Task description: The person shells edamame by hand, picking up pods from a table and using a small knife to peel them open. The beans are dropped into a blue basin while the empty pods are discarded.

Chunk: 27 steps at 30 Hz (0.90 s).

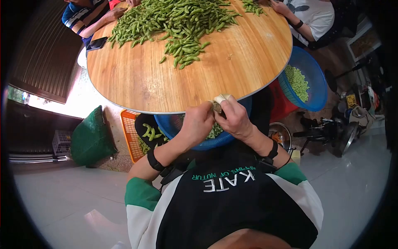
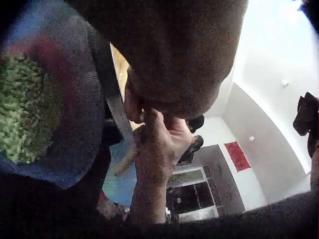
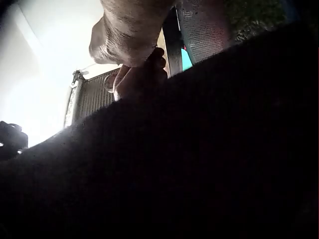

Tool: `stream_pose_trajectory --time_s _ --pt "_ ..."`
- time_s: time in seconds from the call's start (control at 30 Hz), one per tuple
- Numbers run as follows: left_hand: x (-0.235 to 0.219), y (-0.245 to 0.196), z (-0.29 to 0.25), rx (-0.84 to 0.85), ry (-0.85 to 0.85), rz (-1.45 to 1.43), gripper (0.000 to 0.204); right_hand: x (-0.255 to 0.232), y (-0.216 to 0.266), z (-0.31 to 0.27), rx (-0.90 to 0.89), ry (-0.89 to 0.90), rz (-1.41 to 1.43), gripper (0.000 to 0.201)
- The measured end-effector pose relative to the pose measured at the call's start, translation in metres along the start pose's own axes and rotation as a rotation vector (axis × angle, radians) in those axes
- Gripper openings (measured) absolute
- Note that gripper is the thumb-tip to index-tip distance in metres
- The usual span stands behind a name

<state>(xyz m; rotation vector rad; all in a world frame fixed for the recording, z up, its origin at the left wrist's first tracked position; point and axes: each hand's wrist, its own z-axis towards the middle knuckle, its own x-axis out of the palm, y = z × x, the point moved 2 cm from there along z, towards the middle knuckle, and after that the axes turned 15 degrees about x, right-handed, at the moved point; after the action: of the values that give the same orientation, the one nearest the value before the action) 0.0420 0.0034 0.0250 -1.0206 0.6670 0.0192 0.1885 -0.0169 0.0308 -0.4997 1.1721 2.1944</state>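
Note:
Both hands meet at the table's near edge, above a blue basin (image 1: 203, 145) holding shelled green beans. Curled fingers of the left hand (image 1: 197, 122) and right hand (image 1: 237, 122) pinch a small pale and brownish piece (image 1: 217, 107) between them; whether it is a pod or a finger wrapping I cannot tell. On the wooden table (image 1: 137, 85) lies a big heap of green pods (image 1: 166, 18), with a smaller cluster (image 1: 182, 52) nearer. In the left wrist view the left hand (image 2: 169, 59) hides its fingertips; the right wrist view is mostly dark.
Loose pods lie beside an orange basket (image 1: 129, 135) at the left of the basin. Another blue basin (image 1: 313, 83) with beans stands at the right, near a red one (image 1: 282, 101). A phone (image 1: 97, 43) lies on the table. People sit at both far sides.

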Motion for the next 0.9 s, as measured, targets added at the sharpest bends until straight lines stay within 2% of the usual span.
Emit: stream_pose_trajectory --time_s 0.1,0.2,0.27,0.3,0.37,0.4,0.43,0.5,0.53,0.57,0.6,0.63,0.67,0.7,0.73,0.8,0.83,0.9 --pt "-0.004 -0.006 0.000 0.029 -0.013 0.092 0.007 0.001 -0.002 0.000 -0.030 0.044 -0.065 0.035" --pt "-0.008 -0.003 -0.007 -0.040 -0.003 -0.027 0.008 0.001 -0.005 -0.004 0.012 0.122 -0.021 0.032" --pt "-0.015 -0.007 -0.015 -0.060 0.102 -0.069 0.010 0.006 -0.014 -0.008 0.039 0.165 -0.051 0.028" --pt "-0.022 -0.011 -0.020 -0.059 0.097 -0.062 0.010 0.008 -0.016 -0.011 0.032 0.163 -0.047 0.028" --pt "-0.042 -0.018 -0.030 -0.021 0.198 0.025 0.014 0.011 -0.018 -0.017 -0.080 0.284 -0.040 0.022" --pt "-0.059 -0.017 -0.039 0.021 0.207 0.178 0.015 0.005 -0.008 -0.013 -0.150 0.270 -0.058 0.020" --pt "-0.078 -0.014 -0.048 0.066 0.219 0.328 0.016 0.005 -0.008 -0.015 -0.147 0.264 -0.054 0.020" --pt "-0.111 -0.002 -0.065 0.015 0.424 0.624 0.015 0.003 -0.009 -0.017 -0.203 0.216 0.011 0.019" --pt "-0.121 0.001 -0.065 0.010 0.414 0.687 0.015 0.002 -0.009 -0.016 -0.204 0.210 0.013 0.019" --pt "-0.130 0.004 -0.063 0.003 0.403 0.750 0.016 0.001 -0.009 -0.014 -0.211 0.214 -0.005 0.019" --pt "-0.136 0.013 -0.051 0.120 0.351 0.709 0.015 0.001 -0.008 -0.013 -0.220 0.221 -0.025 0.020" --pt "-0.140 0.027 -0.035 0.076 0.239 0.600 0.014 0.001 -0.008 -0.012 -0.226 0.218 -0.023 0.020" --pt "-0.143 0.043 -0.018 0.036 0.126 0.490 0.014 0.002 -0.011 -0.011 0.036 0.324 0.138 0.018" --pt "-0.142 0.060 0.003 0.092 -0.008 0.525 0.014 0.004 -0.015 -0.011 0.300 0.426 0.296 0.016" --pt "-0.139 0.077 0.024 0.148 -0.143 0.553 0.014 0.004 -0.013 -0.011 0.294 0.424 0.290 0.016" --pt "-0.133 0.102 0.063 0.094 -0.233 0.666 0.016 0.004 -0.014 -0.007 0.513 0.487 0.423 0.019" --pt "-0.127 0.111 0.072 0.109 -0.250 0.669 0.016 0.003 -0.014 -0.007 0.494 0.479 0.414 0.019" --pt "-0.123 0.134 0.094 -0.028 -0.268 0.751 0.017 0.002 -0.016 -0.008 0.524 0.432 0.459 0.027"
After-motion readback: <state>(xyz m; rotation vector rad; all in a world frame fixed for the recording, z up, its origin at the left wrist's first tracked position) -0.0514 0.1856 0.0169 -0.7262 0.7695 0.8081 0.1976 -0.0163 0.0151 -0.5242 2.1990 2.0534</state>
